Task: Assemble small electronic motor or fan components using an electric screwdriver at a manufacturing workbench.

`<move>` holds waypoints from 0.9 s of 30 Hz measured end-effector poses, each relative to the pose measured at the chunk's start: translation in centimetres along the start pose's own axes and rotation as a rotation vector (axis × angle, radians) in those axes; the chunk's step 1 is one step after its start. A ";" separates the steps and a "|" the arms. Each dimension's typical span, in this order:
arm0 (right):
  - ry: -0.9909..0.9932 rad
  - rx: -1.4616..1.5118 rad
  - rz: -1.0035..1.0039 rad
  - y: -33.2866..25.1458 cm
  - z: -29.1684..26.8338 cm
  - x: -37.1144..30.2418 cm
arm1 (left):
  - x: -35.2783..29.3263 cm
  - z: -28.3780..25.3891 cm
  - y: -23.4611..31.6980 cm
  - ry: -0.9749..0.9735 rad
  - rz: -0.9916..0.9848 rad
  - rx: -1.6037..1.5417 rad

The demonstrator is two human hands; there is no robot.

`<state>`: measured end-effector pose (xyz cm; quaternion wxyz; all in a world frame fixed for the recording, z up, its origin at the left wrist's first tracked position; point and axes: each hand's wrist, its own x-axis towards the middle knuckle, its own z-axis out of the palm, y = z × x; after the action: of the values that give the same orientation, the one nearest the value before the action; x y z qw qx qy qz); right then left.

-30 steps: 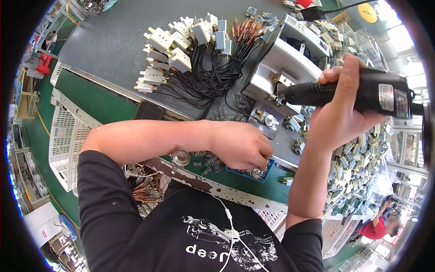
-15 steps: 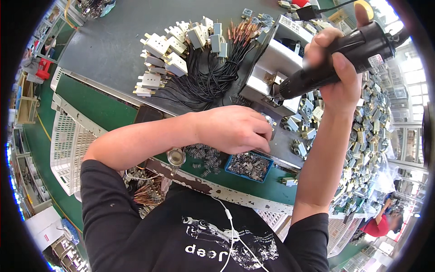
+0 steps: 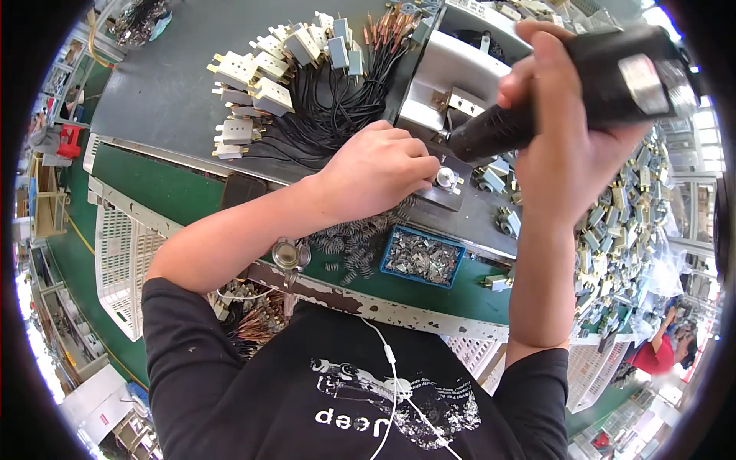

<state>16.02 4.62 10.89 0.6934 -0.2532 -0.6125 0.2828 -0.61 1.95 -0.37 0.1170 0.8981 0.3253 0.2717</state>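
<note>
In my right hand [image 3: 556,115] is a thick black electric screwdriver [image 3: 498,130], fingers wrapped round its body. Its nose points down and left, in front of a bent metal bracket [image 3: 431,98] with a small plug piece in it. My left hand [image 3: 379,170] is closed, knuckles up, its fingertips beside a small round whitish plug part [image 3: 446,178] with brass-coloured pins on a dark metal block [image 3: 445,198]. The undersides of the left fingers are hidden, so what they pinch cannot be made out. Behind that hand lies a bundle of black cords [image 3: 337,103] with white and grey plugs [image 3: 272,96].
A blue tray [image 3: 383,264] of small metal pieces sits near the table's front edge, beside loose springs [image 3: 349,245]. Many grey and white plug parts [image 3: 613,230] are heaped at right. A white crate [image 3: 123,261] stands at left. Another person in red [image 3: 655,354] is far right.
My left hand has shifted away from the blue tray and uncovered the round part on the block. The right hand and screwdriver have risen nearer the camera, blurred by motion. The view has shifted slightly.
</note>
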 end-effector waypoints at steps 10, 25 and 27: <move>-0.028 -0.072 0.065 -1.3 -2.2 -2.0 | -0.2 1.2 -0.5 0.063 0.058 -0.077; 0.029 0.031 0.130 -0.4 -0.8 -2.9 | 0.0 1.3 -1.4 0.020 0.063 -0.170; 0.054 0.092 0.143 -0.4 -0.5 -2.8 | 0.1 1.4 -1.4 0.021 0.066 -0.175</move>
<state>16.34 2.38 9.07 0.6986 -0.2716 -0.5604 0.3524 -0.51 3.04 -2.10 0.1825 0.8919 0.2718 0.3120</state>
